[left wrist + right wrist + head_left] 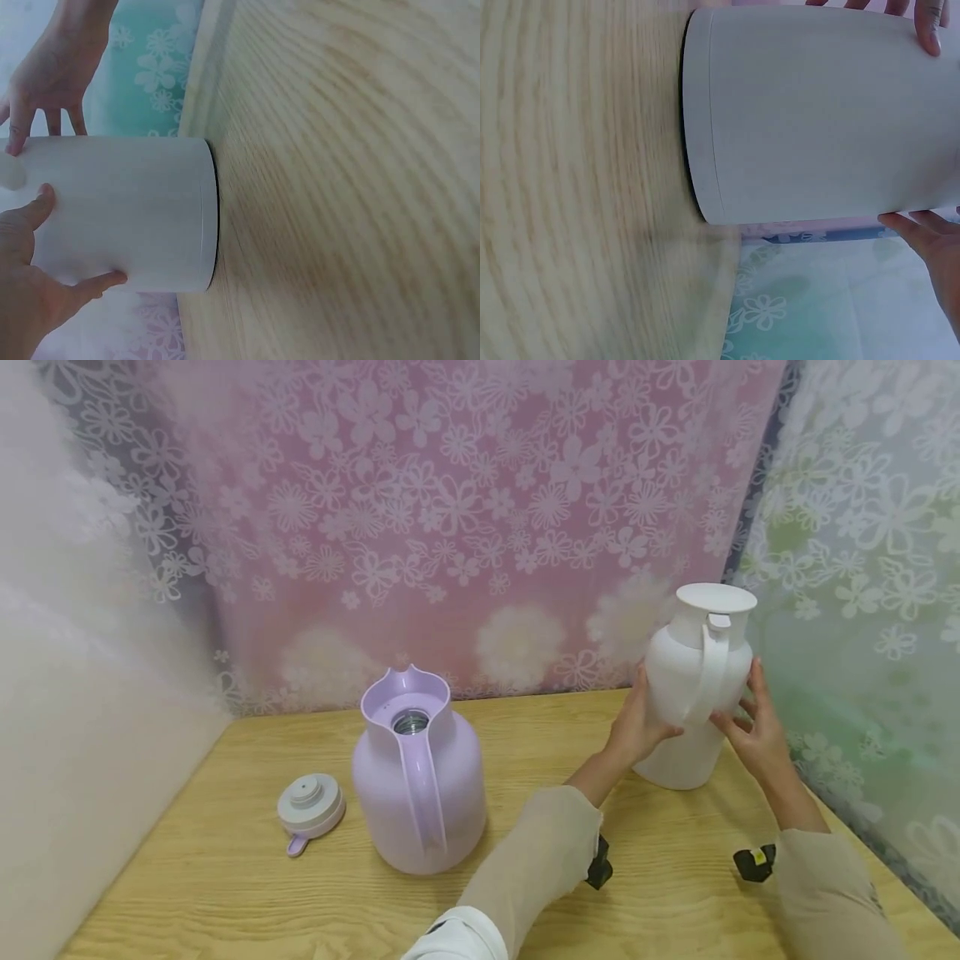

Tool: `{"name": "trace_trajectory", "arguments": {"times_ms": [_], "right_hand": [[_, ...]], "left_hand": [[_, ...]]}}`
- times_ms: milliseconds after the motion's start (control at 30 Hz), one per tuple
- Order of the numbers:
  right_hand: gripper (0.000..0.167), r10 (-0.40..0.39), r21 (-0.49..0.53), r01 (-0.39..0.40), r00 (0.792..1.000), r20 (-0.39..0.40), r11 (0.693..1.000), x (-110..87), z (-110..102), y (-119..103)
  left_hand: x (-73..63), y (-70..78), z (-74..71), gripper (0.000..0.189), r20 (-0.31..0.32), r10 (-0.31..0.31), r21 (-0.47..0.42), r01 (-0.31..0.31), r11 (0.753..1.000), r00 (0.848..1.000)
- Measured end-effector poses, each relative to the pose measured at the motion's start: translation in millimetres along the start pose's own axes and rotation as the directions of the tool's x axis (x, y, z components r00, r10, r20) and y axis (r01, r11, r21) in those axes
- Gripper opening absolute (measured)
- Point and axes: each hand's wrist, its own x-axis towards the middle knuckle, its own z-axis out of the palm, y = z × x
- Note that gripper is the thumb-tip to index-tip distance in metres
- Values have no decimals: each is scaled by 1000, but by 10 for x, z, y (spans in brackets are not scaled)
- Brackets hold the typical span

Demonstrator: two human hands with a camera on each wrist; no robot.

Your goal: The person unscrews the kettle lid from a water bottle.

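Note:
A white thermos jug stands at the right of the table, its lid on and its handle facing me. On its left side my left hand grips the body, thumb across the front. My right hand holds the opposite side, with its thumb near the handle's lower end. Both hands touch the jug in the left wrist view, where its dark-rimmed base meets the table. A lilac thermos jug stands left of my hands with its mouth uncovered. Beside it lies a round pale grey lid with a lilac tab.
The wood-grain table ends at a pink flowered curtain behind. A green and white flowered sheet hangs close to the right of the white jug. Along the left runs a pale wall. Black wrist devices show by both forearms.

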Motion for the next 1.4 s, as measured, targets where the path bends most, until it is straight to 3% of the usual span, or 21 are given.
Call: {"name": "trace_trajectory", "arguments": {"times_ms": [167, 500, 900, 1233, 1400], "right_hand": [[84, 6, -5, -6, 999, 32, 1000, -26, -1, -119], [87, -91, 43, 89, 994, 57, 995, -138, 88, -287], [88, -133, 86, 125, 987, 88, 988, -181, 205, -564], [89, -181, 172, 165, 980, 85, 971, -254, 300, -702], [90, -221, 150, 207, 971, 87, 967, -289, 347, -756]], "left_hand": [[-125, 72, -69, 108, -42, -12, 15, 12, 1000, 999], [-421, 192, -243, 106, -128, -61, 49, 68, 996, 990], [-668, 383, -505, 104, -207, -107, 117, 133, 984, 972], [-849, 503, -646, 104, -232, -137, 110, 166, 980, 963], [-949, 529, -718, 105, -247, -128, 80, 151, 985, 961]]}}
